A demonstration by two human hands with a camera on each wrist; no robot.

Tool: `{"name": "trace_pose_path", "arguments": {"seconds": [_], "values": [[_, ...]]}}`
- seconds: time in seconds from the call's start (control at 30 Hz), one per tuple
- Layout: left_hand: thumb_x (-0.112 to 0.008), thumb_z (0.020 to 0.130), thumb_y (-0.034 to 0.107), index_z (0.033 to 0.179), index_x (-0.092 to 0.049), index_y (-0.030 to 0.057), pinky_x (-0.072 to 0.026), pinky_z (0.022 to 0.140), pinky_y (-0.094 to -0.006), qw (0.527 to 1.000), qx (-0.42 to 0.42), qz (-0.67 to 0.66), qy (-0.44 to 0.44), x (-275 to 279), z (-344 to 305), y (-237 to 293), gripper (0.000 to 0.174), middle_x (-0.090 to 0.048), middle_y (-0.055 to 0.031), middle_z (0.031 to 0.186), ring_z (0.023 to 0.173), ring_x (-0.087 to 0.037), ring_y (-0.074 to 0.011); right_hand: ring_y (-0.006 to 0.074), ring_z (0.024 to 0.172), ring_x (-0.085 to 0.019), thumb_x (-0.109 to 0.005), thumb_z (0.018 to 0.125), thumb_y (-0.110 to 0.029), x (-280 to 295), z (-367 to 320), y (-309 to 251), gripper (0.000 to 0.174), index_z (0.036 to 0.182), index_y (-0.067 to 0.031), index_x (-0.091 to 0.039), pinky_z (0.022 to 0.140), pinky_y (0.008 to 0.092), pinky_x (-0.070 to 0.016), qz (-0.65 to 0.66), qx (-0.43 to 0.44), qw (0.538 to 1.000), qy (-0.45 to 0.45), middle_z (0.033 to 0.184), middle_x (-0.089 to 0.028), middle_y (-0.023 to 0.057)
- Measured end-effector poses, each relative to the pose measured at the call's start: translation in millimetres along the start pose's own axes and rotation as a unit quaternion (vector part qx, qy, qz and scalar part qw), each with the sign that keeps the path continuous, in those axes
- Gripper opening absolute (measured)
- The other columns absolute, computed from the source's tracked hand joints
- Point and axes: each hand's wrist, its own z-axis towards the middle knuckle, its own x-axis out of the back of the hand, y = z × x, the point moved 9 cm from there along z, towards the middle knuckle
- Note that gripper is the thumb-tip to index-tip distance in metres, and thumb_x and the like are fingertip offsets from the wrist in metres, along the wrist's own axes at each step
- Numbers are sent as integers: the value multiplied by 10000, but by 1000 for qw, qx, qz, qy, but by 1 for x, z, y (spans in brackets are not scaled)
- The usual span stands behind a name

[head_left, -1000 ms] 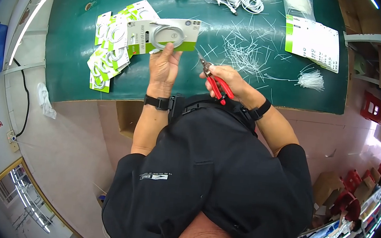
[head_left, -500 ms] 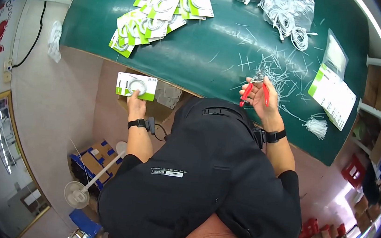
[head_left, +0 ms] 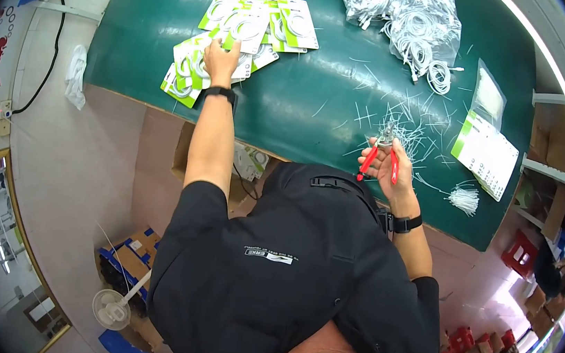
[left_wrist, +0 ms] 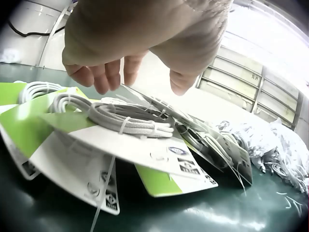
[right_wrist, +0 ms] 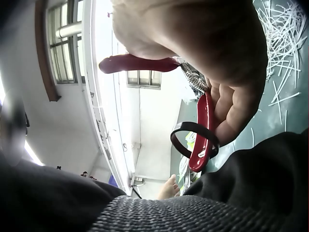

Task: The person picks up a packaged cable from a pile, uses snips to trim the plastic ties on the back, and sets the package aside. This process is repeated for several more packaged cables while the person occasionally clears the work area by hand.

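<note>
My left hand [head_left: 220,61] reaches over the pile of carded white cables [head_left: 247,29] at the left of the green table. In the left wrist view its fingers and thumb stand apart just above a coiled cable [left_wrist: 130,121] tied to its card, with nothing between them. By the table's front edge, my right hand [head_left: 400,172] holds a pair of red-handled cutters [head_left: 369,160]. The handles are spread apart. One red handle [right_wrist: 204,121] lies along the fingers in the right wrist view, with a black loop around it.
Cut white ties [head_left: 399,127] lie scattered beyond the cutters. A bundle of ties [head_left: 464,198] and stacked cards [head_left: 486,154] are at the right. Bagged white cables [head_left: 418,25] lie at the back. Below the table edge stands a cardboard box [head_left: 182,155] with cards in it.
The left hand carried a carded cable left to over the box, then let go of it and moved up to the pile. The right hand moved right, and the cutters' handles spread.
</note>
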Motion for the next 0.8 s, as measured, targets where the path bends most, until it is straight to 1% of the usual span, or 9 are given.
{"name": "trace_pose_path", "arguments": {"seconds": [0.1,0.27,0.4,0.43,0.47,0.5,0.57,0.63,0.8], "values": [[-785,774,425,1284,-637,49,-412,1070,-467,982,117,106,-100,-16,25,25,651,-616,-233,1328,1267,-560,-385,297,948,-719,-423,1039,-546,3,-2,-4,612,1274,-5,-584,823,426,-580,3,12,1000,16,1027,-723,155],[-777,769,387,1319,-602,-19,-458,1040,-443,978,109,94,-152,-35,50,3,706,-631,-260,1323,1281,-575,-379,293,946,-716,-431,1038,-540,3,2,-5,606,1284,-6,-577,822,424,-576,6,15,999,30,1035,-718,153],[-712,819,278,1327,-561,8,-493,996,-445,988,57,-6,-145,-26,47,-19,595,-661,-207,1251,1206,-606,-372,283,941,-716,-444,1038,-531,-3,7,-8,594,1288,-8,-574,820,423,-575,-4,15,1000,26,1037,-717,143],[-672,840,206,1313,-544,2,-515,962,-421,972,102,-154,-147,-18,29,-24,531,-661,-178,1212,1167,-622,-337,277,939,-715,-449,1038,-527,-6,9,-8,589,1290,-10,-573,819,422,-574,-8,15,1000,22,1037,-717,139],[-632,862,134,1299,-528,-3,-538,929,-397,933,145,-297,-144,-10,9,-23,470,-661,-148,1173,1128,-637,-303,277,939,-715,-449,1038,-527,-9,10,-7,589,1290,-10,-573,819,422,-574,-8,13,1000,20,1037,-717,139],[-632,862,134,1299,-528,-3,-538,929,-397,933,145,-296,-142,-2,-10,-17,470,-661,-148,1173,1128,-637,-303,269,932,-715,-467,1038,-507,-12,12,-6,564,1288,-14,-575,818,412,-573,-31,11,999,19,1035,-716,133],[-543,867,3,1273,-504,12,-547,922,-373,761,199,-598,-156,-3,-61,27,408,-631,-107,1142,1056,-644,-254,251,919,-713,-502,1038,-466,-15,14,-5,514,1285,-22,-579,816,393,-570,-78,8,997,26,1030,-715,121],[-498,860,-39,1269,-503,31,-550,944,-392,672,243,-670,-204,-8,-114,82,415,-616,-114,1173,1053,-643,-253,238,932,-704,-510,1038,-458,-27,15,-5,515,1308,-23,-570,830,370,-557,-115,11,993,-3,1039,-707,108],[-504,881,-17,1225,-536,40,-532,963,-388,590,226,-711,-308,-35,-203,171,350,-640,-94,1123,1039,-644,-238,187,935,-672,-570,1023,-367,-71,10,-10,470,1330,-11,-562,830,307,-533,-211,69,970,-100,1028,-679,81]]}}
